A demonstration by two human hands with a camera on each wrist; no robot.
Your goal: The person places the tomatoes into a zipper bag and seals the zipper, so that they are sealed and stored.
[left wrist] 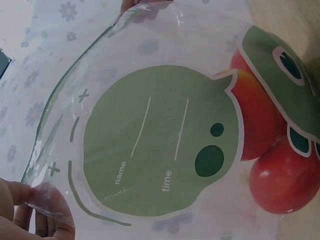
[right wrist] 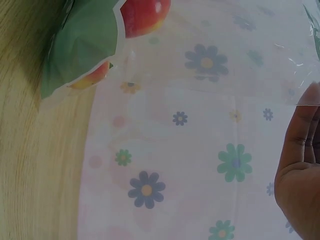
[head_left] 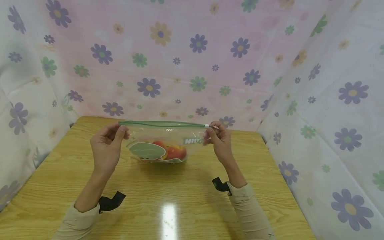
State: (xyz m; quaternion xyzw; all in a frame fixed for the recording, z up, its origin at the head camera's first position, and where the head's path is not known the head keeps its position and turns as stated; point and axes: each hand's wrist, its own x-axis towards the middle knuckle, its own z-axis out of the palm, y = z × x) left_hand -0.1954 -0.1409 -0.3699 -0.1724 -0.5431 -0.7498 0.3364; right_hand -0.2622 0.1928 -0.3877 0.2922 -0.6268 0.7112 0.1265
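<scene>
A clear slider zip bag [head_left: 195, 133] with green printing hangs stretched between my hands over the table. My left hand [head_left: 105, 148] pinches its upper left corner between thumb and fingers. At the upper right corner, next to the white slider [head_left: 206, 126], my right hand [head_left: 221, 141] grips the bag's edge. Red and yellow round fruits [head_left: 176, 152] lie in the bottom of the bag. In the left wrist view a green printed label [left wrist: 145, 145] reads "name" and "time", with a smooth red fruit [left wrist: 285, 177] below it. The green zip strip [head_left: 162, 124] runs along the top.
Beneath the bag is a wood-grain table [head_left: 144, 206] with a bright light reflection near its front. Flower-patterned curtains [head_left: 180, 73] enclose the back and both sides. Black wrist mounts [head_left: 112, 201] sit at both sleeve cuffs.
</scene>
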